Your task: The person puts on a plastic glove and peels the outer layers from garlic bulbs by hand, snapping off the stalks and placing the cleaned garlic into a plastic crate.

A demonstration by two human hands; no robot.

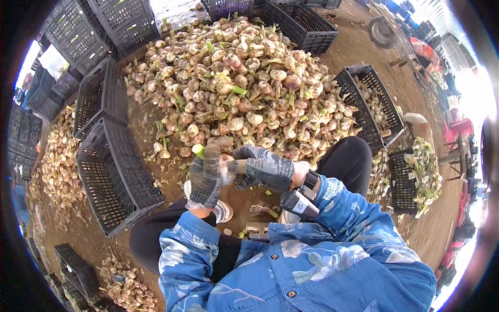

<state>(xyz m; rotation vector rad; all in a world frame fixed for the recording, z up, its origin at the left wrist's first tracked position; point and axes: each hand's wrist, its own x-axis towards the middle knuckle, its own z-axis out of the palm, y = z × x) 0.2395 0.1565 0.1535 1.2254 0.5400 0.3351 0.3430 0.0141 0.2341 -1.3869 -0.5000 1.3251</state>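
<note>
In front of my knees my left hand (pixel 205 179), in a dark grey knit glove, is closed around a garlic bulb (pixel 225 161). A cut green stem (pixel 198 151) sticks out past its fingers. Close against it, my right hand (pixel 266 169), gloved the same way, has its fingers curled round a tan handle (pixel 241 166); whatever it belongs to is hidden between the hands. Just beyond both hands rises a large heap of garlic bulbs (pixel 244 88), many with stems attached.
An upright black crate (pixel 117 174) stands at my left, another (pixel 101 99) behind it. To the right, a black crate (pixel 370 104) contains garlic pieces. Stacked crates (pixel 125 26) rise at the back left. A smaller garlic pile (pixel 127 283) lies at the lower left, and a wheeled cart (pixel 384 32) stands far right.
</note>
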